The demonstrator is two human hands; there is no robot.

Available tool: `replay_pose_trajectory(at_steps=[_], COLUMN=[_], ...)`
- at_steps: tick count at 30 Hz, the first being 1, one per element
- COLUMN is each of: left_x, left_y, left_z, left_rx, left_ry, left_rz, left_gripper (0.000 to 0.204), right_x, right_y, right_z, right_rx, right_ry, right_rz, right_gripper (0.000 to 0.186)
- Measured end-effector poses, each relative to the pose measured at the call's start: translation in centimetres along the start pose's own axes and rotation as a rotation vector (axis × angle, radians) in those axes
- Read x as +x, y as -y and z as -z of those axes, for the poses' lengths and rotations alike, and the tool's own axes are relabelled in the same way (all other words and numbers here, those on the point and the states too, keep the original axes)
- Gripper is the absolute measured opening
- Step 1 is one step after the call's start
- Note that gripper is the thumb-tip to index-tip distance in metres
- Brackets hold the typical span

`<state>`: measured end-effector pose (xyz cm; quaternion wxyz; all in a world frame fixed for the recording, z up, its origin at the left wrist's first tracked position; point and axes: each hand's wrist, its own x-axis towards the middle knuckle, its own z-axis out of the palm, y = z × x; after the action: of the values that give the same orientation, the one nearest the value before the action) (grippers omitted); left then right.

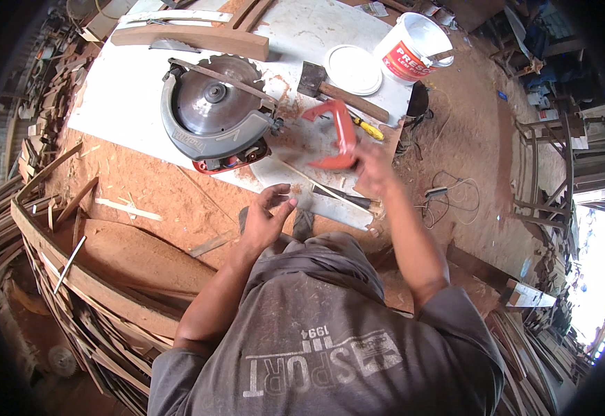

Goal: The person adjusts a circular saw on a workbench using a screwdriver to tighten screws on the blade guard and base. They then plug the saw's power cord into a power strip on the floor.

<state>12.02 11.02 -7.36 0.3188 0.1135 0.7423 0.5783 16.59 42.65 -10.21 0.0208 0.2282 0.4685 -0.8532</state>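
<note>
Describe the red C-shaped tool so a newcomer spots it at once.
On the white tabletop, find the circular saw. Right of it, the right hand holds the red C-shaped tool, open side facing the saw. Unlike the straight hammer and yellow-handled tool beyond, it is bent and red.

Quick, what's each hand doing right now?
Left hand: open, loosely curled, nothing visibly held.
Right hand: holding a red-orange C-shaped piece, motion-blurred.

On the bench [118, 93], upper half of frame: the circular saw [212, 104] lies left of centre, the timber beam [205, 43] above it. At upper right, the bucket [396, 55] stands right of the lid [353, 68]; the hammer [354, 102] lies below the lid. Floor [479, 128]: cable [448, 194], right of centre.
</note>
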Motion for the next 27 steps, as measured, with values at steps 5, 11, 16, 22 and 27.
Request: replay_pose_trajectory(at_steps=[5,11,16,22,27], left_x=[-0.7,-2.4,-3.2,-3.1,-2.1], left_y=[-1.9,-2.8,-6.3,-7.2,-7.7], left_z=[-1.4,2.3,7.8,10.4,11.3], left_rx=[-0.420,-0.448,-0.306,-0.485,-0.319], left_ry=[-0.012,-0.001,0.045,-0.297,-0.479], left_rz=[0.089,0.250,0.263,0.120,-0.060], left_gripper=[0.034,0.023,0.043,0.044,0.043], right_x=[-8.8,-8.9,-7.2,-4.9,-3.1], right_y=[-6.1,-6.4,-2.1,-1.8,-1.6], right_z=[-9.7,-12.4,-11.9,-16.2,-19.1], right_rx=[0.387,0.256,-0.020,-0.098,-0.262], right_ry=[-0.119,-0.200,-0.042,-0.041,-0.156], right_rz=[-0.151,-0.119,-0.082,0.028,0.113], right_gripper=[0.050,0.051,0.042,0.042,0.039])
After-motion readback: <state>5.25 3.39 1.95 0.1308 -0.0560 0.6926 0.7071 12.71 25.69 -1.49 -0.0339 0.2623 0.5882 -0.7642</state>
